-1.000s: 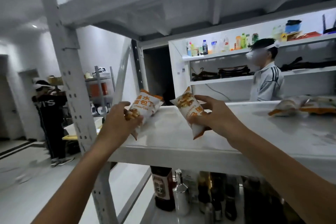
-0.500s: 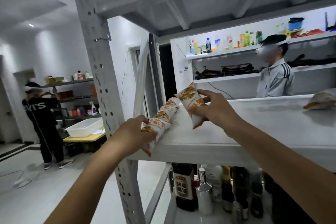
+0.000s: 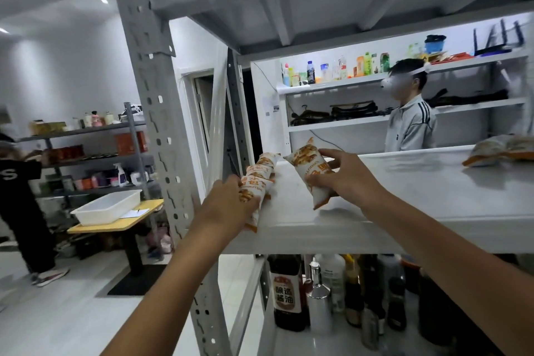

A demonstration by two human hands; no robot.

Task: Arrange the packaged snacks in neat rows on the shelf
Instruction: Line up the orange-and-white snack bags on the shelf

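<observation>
Two white-and-orange snack packets are at the left end of the white shelf (image 3: 404, 199). My left hand (image 3: 228, 205) grips the left snack packet (image 3: 258, 175), which lies lengthwise along the shelf's left edge. My right hand (image 3: 344, 175) holds the right snack packet (image 3: 310, 170) tilted, its lower end touching the shelf. More snack packets (image 3: 500, 150) lie on the shelf's far right.
A grey perforated upright (image 3: 156, 124) stands just left of my left hand. Sauce bottles (image 3: 289, 292) fill the shelf below. A person in a grey jacket (image 3: 410, 121) stands behind the shelf. Another person (image 3: 20, 199) stands far left by a table with a white tray (image 3: 107, 206).
My left hand has carried its packet onto the shelf's left edge and laid it down lengthwise. The right hand's packet has lowered toward the shelf surface. The view has shifted left.
</observation>
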